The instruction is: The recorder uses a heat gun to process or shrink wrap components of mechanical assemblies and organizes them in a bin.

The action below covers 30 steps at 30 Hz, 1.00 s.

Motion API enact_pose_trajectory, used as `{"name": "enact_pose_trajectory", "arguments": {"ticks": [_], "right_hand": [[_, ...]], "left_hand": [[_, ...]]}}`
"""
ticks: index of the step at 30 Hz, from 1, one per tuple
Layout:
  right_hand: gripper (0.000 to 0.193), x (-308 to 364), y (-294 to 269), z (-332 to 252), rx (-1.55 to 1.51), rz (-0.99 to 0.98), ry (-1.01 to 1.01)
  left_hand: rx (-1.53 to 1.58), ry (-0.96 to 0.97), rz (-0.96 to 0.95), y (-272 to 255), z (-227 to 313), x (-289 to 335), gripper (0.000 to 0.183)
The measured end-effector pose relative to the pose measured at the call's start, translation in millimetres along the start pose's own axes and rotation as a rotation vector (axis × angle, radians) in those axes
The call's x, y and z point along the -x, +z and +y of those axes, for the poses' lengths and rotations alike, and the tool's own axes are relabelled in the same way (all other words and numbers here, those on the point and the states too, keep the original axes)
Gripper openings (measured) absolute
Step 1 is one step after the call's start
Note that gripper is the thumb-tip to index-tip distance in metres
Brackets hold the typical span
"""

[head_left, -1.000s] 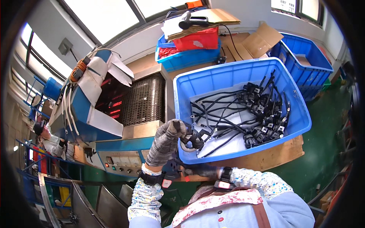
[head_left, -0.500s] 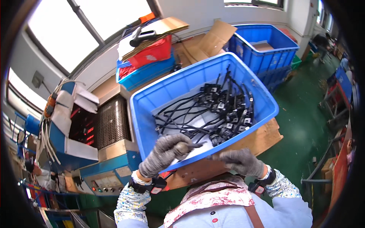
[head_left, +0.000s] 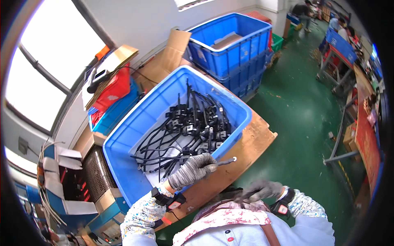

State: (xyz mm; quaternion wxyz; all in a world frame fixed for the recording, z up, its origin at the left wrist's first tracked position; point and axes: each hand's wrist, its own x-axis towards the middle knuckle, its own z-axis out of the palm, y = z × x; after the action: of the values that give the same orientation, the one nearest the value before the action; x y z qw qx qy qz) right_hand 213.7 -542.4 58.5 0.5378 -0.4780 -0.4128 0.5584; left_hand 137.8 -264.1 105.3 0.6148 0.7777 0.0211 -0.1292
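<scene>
My gloved left hand [head_left: 193, 171] is over the near rim of a blue plastic bin [head_left: 113, 143]. Its fingers are closed around a short dark cable with a ring terminal [head_left: 227, 161], whose metal end sticks out to the right. Inside the bin lies a tangled heap of black cables [head_left: 197, 123] with small black housings and metal terminals. My right hand [head_left: 262, 190], also in a grey glove, hangs in front of my apron, clear of the bin. Its fingers are loosely stretched to the left, slightly blurred, and I see nothing in them.
The bin rests on a wooden board [head_left: 258, 135]. To its left is a machine with a mesh conveyor [head_left: 98, 168] and a red glow inside. Stacked blue crates [head_left: 246, 53] stand behind, beside cardboard [head_left: 174, 51]. Workbenches [head_left: 367, 139] and other people are at the right.
The view has turned to the right. My left hand has moved from inside the bin to its near rim, with the cable pointing right. My right hand has drawn back from the bin toward my apron.
</scene>
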Motion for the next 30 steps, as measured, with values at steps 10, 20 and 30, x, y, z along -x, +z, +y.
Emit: {"name": "enact_pose_trajectory", "arguments": {"ticks": [10, 20, 30], "right_hand": [[0.057, -21.6, 38.5, 31.7, 0.402, 0.097, 0.235], [0.049, -41.8, 14.7, -42.3, -1.048, 0.675, -0.197], [0.043, -135.1, 45.8, -179.6, 1.73, 0.822, -0.877]], "left_hand": [[-0.205, 0.192, 0.157, -7.2, -6.9, -14.8, 0.012], [-0.312, 0.377, 0.497, -59.1, 45.3, 56.9, 0.014], [0.231, 0.167, 0.487, -81.2, 97.4, 154.7, 0.038]]}}
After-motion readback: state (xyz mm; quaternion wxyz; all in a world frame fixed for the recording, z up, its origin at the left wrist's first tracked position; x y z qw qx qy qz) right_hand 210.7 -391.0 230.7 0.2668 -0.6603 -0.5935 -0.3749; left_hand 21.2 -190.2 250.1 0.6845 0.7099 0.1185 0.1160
